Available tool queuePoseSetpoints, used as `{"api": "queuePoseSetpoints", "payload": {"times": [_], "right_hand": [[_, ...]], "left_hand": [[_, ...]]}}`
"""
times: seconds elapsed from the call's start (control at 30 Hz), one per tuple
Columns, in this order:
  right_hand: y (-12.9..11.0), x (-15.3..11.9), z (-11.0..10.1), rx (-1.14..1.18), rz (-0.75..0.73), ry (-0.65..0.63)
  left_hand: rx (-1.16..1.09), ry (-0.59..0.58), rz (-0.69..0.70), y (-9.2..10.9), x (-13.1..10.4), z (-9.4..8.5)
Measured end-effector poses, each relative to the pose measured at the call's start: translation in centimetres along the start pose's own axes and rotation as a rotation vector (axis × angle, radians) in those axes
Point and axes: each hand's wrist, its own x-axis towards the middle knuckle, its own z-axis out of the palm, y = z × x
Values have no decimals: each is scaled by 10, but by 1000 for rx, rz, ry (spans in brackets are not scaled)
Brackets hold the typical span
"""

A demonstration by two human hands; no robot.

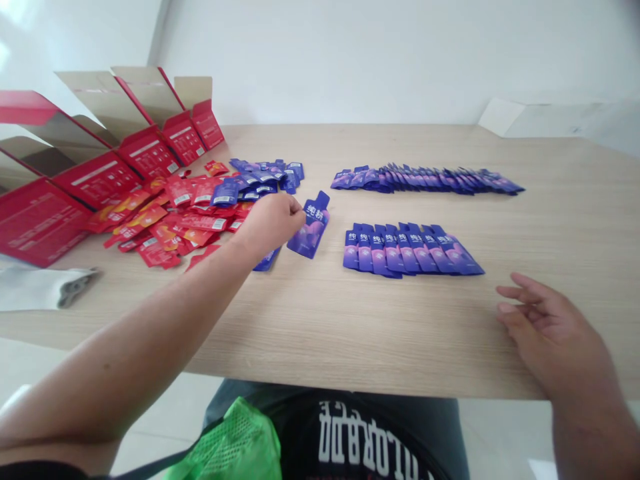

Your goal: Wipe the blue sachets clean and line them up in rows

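Between the thumb and fingers of my left hand (274, 219) is the edge of a purple sachet (316, 230), tilted with its narrow neck up and its printed face showing. Under my left forearm, another purple sachet (267, 260) is partly hidden. To the right lies an overlapping row of purple sachets (400, 250), fanned sideways with their necks pointing away from me. My right hand (545, 327) rests at the table's right side, fingers apart and holding nothing, a short way right of that row.
Farther back runs a longer row of purple sachets (425, 179). A loose heap of purple sachets (255, 179) borders a pile of red sachets (170, 220). Open red boxes (100, 177) stand along the left. A folded whitish cloth (40, 288) lies front left, a white box (535, 120) back right.
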Motion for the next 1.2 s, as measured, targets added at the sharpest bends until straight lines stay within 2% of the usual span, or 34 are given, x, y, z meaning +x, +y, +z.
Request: {"api": "queuePoseSetpoints", "payload": {"times": [0.1, 0.17, 0.33, 0.5, 0.67, 0.77, 0.87, 0.93, 1.0, 1.07, 1.13, 1.2], "right_hand": [[-1, -1, -1, -9, 5, -7], [-4, -2, -1, -19, -2, -6], [-12, -3, 0, -18, -6, 3], [-14, -3, 0, -47, -3, 6], [-12, -3, 0, -35, 3, -3], [-11, -2, 0, -40, -8, -7], [-10, -2, 0, -39, -15, -5], [-10, -2, 0, -39, -9, -5], [-11, -2, 0, -37, 2, -3], [-11, -2, 0, -42, 14, -11], [-10, -2, 0, -48, 23, -24], [-9, -2, 0, -48, 33, -32]], "left_hand": [[-194, -217, -88, 5, -4, 23], [-267, -294, -143, 4, -1, 39], [-419, -373, -192, 11, 9, 61], [-478, -446, -182, 31, 14, 72], [-489, -463, -179, 40, 15, 79], [-426, -472, -138, 42, 13, 74], [-220, -406, -57, 35, 13, 58], [-61, -286, -16, 21, 16, 40], [68, -143, 10, 0, 18, 21], [208, -50, 8, -24, 20, 5], [329, -71, -7, -44, 17, -3], [412, -158, -4, -56, 11, -2]]}}
